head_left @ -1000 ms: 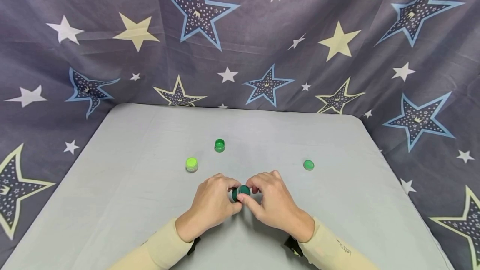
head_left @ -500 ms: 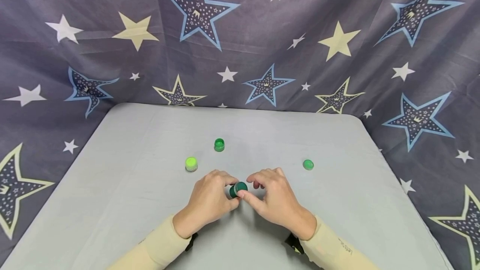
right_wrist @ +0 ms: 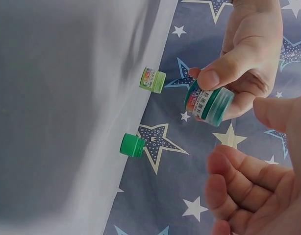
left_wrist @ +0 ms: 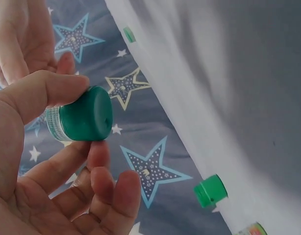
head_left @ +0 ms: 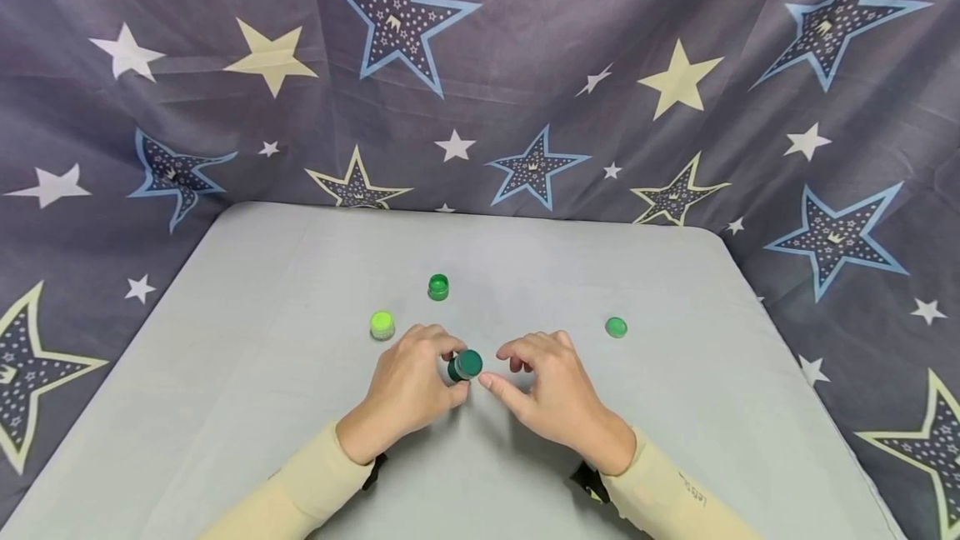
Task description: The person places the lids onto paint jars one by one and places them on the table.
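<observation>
My left hand (head_left: 405, 394) pinches a small dark green paint jar (head_left: 465, 366) between thumb and fingertips, above the table's middle. In the right wrist view the jar (right_wrist: 207, 104) shows a colourful printed label and a ribbed translucent cap; the left wrist view shows its green base (left_wrist: 91, 115). My right hand (head_left: 558, 394) is just right of the jar, apart from it, thumb and fingers spread and holding nothing. Beyond the left hand stands a lime green jar (head_left: 382, 325). Farther back is a brighter green jar (head_left: 438, 287) with its mouth uncovered.
A round green lid (head_left: 617, 327) lies on the table to the right, beyond my right hand. A pale grey cloth covers the table (head_left: 300, 273). Behind it hangs a dark curtain (head_left: 487, 48) printed with stars.
The right hand has let go of the dark green jar, and a gap now separates them. My left hand has carried the jar slightly left and away from me.
</observation>
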Demonstrator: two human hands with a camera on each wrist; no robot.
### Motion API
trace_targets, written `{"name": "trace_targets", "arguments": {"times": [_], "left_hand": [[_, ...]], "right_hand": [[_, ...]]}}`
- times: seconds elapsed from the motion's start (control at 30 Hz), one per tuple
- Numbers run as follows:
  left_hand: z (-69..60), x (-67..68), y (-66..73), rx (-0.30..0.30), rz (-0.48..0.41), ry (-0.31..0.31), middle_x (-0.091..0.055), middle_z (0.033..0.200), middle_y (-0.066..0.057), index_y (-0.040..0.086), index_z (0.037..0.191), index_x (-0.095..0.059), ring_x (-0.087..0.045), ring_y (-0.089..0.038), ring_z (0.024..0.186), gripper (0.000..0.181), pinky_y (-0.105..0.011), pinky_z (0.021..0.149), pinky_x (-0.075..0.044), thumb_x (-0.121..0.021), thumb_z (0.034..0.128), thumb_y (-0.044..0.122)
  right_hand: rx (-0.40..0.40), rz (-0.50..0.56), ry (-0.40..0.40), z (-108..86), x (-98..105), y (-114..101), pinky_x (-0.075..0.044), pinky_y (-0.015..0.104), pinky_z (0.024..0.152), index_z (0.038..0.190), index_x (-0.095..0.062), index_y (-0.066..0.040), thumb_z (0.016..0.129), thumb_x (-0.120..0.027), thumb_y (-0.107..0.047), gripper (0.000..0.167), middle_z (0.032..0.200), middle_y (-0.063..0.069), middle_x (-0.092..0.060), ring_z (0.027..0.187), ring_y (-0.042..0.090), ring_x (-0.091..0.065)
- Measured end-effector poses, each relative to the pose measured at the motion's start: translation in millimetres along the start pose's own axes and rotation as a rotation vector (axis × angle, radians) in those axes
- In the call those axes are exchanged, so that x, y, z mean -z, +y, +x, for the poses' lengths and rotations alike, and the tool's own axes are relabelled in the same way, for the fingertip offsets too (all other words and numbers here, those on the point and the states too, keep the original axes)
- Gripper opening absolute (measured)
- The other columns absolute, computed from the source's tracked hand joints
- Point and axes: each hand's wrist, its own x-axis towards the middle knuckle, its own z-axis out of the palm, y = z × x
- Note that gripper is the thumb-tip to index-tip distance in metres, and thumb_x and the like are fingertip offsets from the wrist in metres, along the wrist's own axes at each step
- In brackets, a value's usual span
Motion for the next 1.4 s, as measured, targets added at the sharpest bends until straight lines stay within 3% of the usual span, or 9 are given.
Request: {"name": "trace_targets", "arguments": {"times": [0.2,0.4,0.8,0.93,1.2,1.4], "left_hand": [[0.7,6.0,-7.7,0.033,0.018,0.003,-0.065,0.085,0.008,0.016,0.090,-0.076,-0.054,-0.013,0.080,0.030,-0.032,0.062,-0.048,-0.091,0.0646,0.010],[0.6,13.2,-18.4,0.076,0.045,-0.006,-0.069,0.089,0.005,0.016,0.090,-0.075,-0.058,-0.016,0.083,0.028,-0.035,0.063,-0.050,-0.090,0.0665,0.010],[-4.4,29.3,-53.0,0.186,0.136,-0.060,-0.062,0.082,0.003,0.015,0.090,-0.075,-0.056,-0.016,0.077,0.022,-0.035,0.058,-0.048,-0.088,0.0723,0.016],[-9.2,35.1,-62.3,0.198,0.157,-0.076,-0.065,0.082,0.001,0.013,0.091,-0.076,-0.059,-0.019,0.078,0.022,-0.038,0.058,-0.049,-0.088,0.0738,0.016],[-14.4,42.7,-77.4,0.202,0.179,-0.076,-0.075,0.097,-0.009,0.010,0.108,-0.080,-0.066,-0.025,0.082,0.036,-0.041,0.058,-0.050,-0.088,0.0731,0.015],[-12.8,45.7,-84.5,0.232,0.179,-0.123,-0.069,0.084,-0.004,0.011,0.097,-0.078,-0.059,-0.020,0.072,0.024,-0.037,0.054,-0.045,-0.087,0.0748,0.015]], "right_hand": [[0.003,0.005,-0.002,0.7,2,1,-0.035,0.030,0.070,0.093,-0.074,-0.012,0.085,-0.084,-0.036,0.027,0.074,-0.003,-0.063,0.066,0.014,-0.056],[-0.011,-0.013,-0.008,1.1,4,2,-0.035,0.030,0.071,0.093,-0.074,-0.012,0.085,-0.083,-0.038,0.029,0.075,-0.007,-0.061,0.066,0.015,-0.056],[-0.022,-0.037,-0.009,1.3,9,11,-0.036,0.032,0.072,0.093,-0.074,-0.011,0.084,-0.084,-0.036,0.029,0.075,-0.001,-0.064,0.067,0.013,-0.055],[-0.030,-0.050,-0.008,-0.3,10,14,-0.035,0.032,0.072,0.093,-0.074,-0.011,0.084,-0.084,-0.037,0.029,0.075,-0.001,-0.064,0.068,0.011,-0.054],[-0.059,-0.055,-0.018,-1.4,12,16,-0.035,0.033,0.073,0.093,-0.074,-0.010,0.083,-0.085,-0.036,0.030,0.076,-0.001,-0.064,0.068,0.018,-0.057],[-0.069,-0.055,-0.019,-1.8,12,17,-0.034,0.032,0.072,0.093,-0.074,-0.011,0.083,-0.085,-0.035,0.029,0.076,-0.002,-0.063,0.068,0.018,-0.057]]}}
